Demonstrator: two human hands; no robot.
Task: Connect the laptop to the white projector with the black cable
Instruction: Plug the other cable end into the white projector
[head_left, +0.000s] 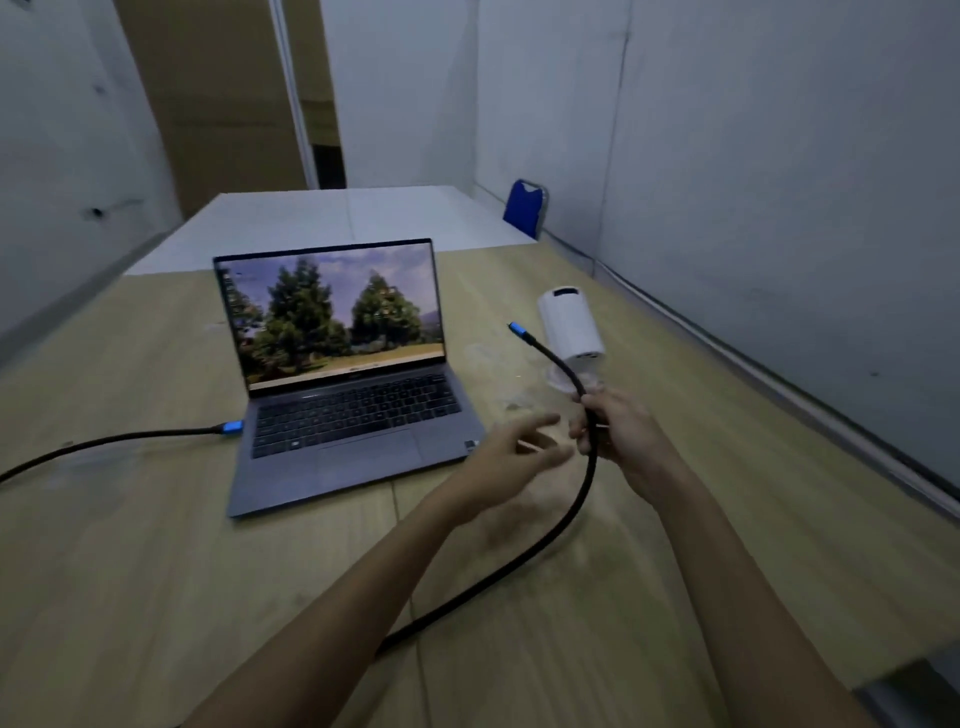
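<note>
Between the two hands, the black cable (550, 535) rises off the table (156, 571), its free blue-tipped plug (517, 328) held in the air just left of the white projector (571, 327) and not inserted. Its other blue plug (231, 427) sits at the laptop's (348, 374) left edge. The right hand (623, 436) is closed around the cable below the free end. The left hand (511, 452) is open, fingers spread, near the cable, blurred. A blue chair (524, 205) stands by the far wall.
</note>
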